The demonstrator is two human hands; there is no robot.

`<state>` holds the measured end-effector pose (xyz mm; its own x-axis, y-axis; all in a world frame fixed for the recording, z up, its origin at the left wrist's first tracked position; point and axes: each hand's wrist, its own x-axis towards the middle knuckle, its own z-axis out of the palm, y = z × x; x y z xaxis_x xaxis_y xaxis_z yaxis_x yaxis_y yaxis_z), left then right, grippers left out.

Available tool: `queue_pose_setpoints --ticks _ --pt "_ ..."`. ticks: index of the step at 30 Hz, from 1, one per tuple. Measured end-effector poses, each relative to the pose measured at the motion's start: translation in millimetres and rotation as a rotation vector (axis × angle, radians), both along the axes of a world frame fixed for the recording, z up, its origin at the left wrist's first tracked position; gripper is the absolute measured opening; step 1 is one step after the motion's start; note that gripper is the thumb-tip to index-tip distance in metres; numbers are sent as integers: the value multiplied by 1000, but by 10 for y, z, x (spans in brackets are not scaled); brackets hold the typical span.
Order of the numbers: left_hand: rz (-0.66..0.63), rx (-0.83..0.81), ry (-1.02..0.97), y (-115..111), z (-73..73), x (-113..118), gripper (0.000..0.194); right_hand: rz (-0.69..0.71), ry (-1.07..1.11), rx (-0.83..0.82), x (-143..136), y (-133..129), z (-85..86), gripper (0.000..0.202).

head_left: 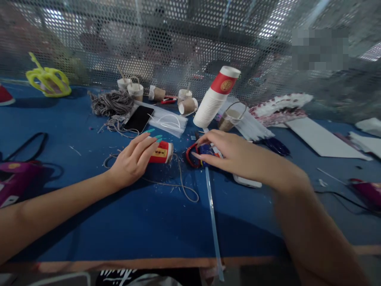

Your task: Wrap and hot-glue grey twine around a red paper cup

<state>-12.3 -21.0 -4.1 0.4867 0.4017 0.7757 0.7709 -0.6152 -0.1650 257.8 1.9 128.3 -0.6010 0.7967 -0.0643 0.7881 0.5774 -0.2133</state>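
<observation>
Red paper cup (pixel 162 153) lies on its side on the blue surface (pixel 133 230), in the head view, partly covered by the left hand (pixel 131 161). That hand's fingers drape over it; how firmly they grip, I cannot tell. Grey cord (pixel 186 190) loops beside the cup. Well apart from the left, the right hand (pixel 223 149) has thumb and fingers parted at a red loop handle (pixel 188 157), near a clear strip (pixel 212 210). Stacked white cups (pixel 208 107) lean behind.

Soft, dim light, probably from above; shadows darken the table (pixel 166 226), glare flecks the mesh (pixel 184 43). Edges stretch, everything beyond blurs, an upper-right patch is pixelated.
</observation>
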Motion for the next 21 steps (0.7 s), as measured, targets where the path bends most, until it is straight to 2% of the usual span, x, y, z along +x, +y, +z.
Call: queue_pose_setpoints --ticks 4,7,11,13,15,17,19,21 --pt "16 8 -19 -23 -1 8 50 7 83 198 -84 16 -293 33" --pt "12 13 -11 -45 22 15 53 90 202 156 -48 26 -468 36" --pt "28 23 -4 -59 66 21 55 123 256 248 -21 5 -537 39" --pt "31 40 8 -57 78 23 55 141 304 234 -47 -39 -536 38" --pt "23 67 20 -51 79 23 54 141 352 107 -97 -103 -548 40" --pt "7 82 30 -47 70 21 51 86 403 -79 -160 -167 -592 46" --pt "-5 80 21 -49 58 18 47 7 522 -325 -218 -203 -662 49" --pt "-8 63 13 -56 51 15 45 -67 684 -590 -256 -202 -731 39"
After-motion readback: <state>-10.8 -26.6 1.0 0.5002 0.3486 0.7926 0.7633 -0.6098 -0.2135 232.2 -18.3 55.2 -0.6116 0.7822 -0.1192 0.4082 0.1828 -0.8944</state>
